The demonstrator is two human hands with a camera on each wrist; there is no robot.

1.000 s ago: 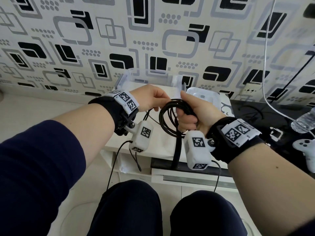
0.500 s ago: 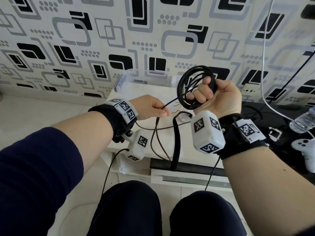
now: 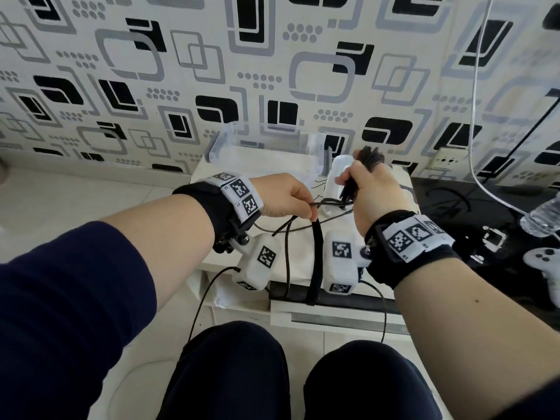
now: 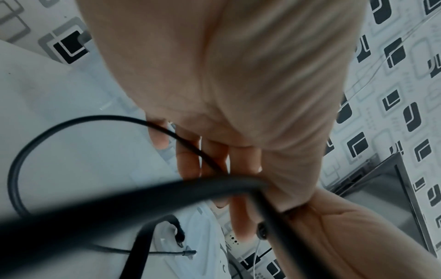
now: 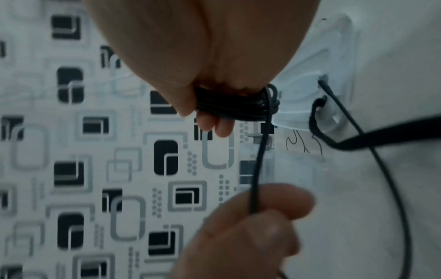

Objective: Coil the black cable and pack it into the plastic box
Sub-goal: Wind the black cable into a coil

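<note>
Your right hand (image 3: 368,189) grips the coiled cable (image 5: 235,104); your left hand (image 3: 283,198) pinches the loose tail, which runs sideways between both hands. The plastic box (image 3: 218,147) sits just behind, at the desk's back edge.

Both hands raised, fingers curled: left (image 3: 285,198) pinching, right (image 3: 374,192) fisted.

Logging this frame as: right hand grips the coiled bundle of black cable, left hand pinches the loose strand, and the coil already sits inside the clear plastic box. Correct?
Not quite. The coil is not in the clear plastic box yet; the right hand holds it up in front of the box, as the head view shows. The rest stands: the left hand pinches the loose strand.
</note>
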